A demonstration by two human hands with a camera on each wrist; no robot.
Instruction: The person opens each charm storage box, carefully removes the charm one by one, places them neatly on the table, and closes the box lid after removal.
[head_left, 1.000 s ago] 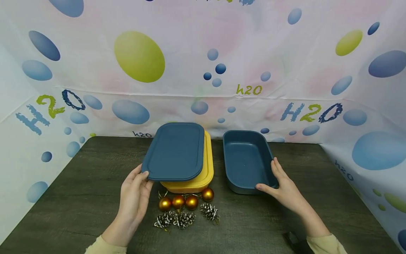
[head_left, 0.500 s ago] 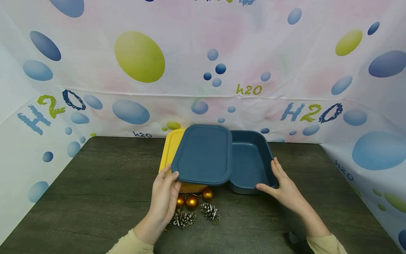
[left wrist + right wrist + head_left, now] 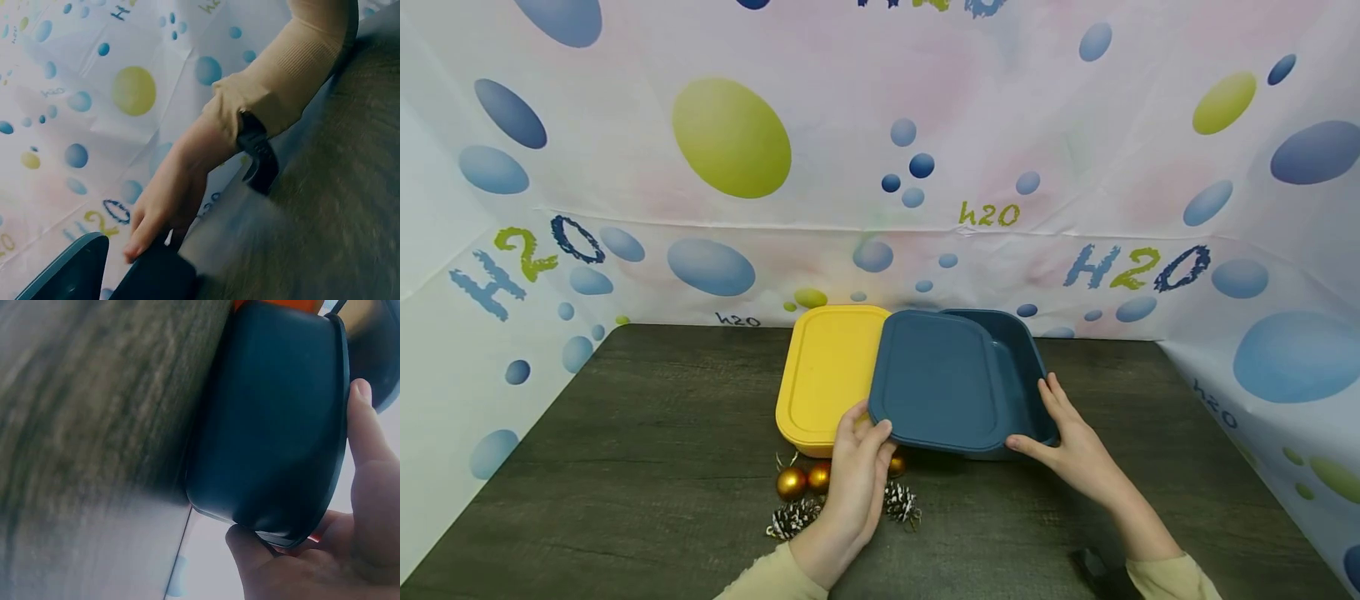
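My left hand point(image 3: 852, 487) pinches the near left corner of a blue lid point(image 3: 936, 379), thumb on top. The lid is tilted and overlaps the left part of a blue rectangular container point(image 3: 1024, 371) in the head view. My right hand point(image 3: 1075, 450) holds that container's near right corner, its thumb along the front rim and its fingers at the right side. Seen from the right wrist, the thumb point(image 3: 364, 415) lies at the rim and the other fingers reach round the container's end wall point(image 3: 275, 419). The left wrist view shows the right hand point(image 3: 165, 197) on the container too.
A yellow container with its lid point(image 3: 831, 375) on stands left of the blue one. In front of it lie several golden baubles point(image 3: 792, 483) and frosted pine cones point(image 3: 900, 502), partly behind the left hand. A printed backdrop point(image 3: 842, 108) rises behind the dark table point(image 3: 625, 467).
My left hand has carried the blue lid rightward, from over the yellow container to over the blue container's left part. The right hand has stayed at the container's corner.
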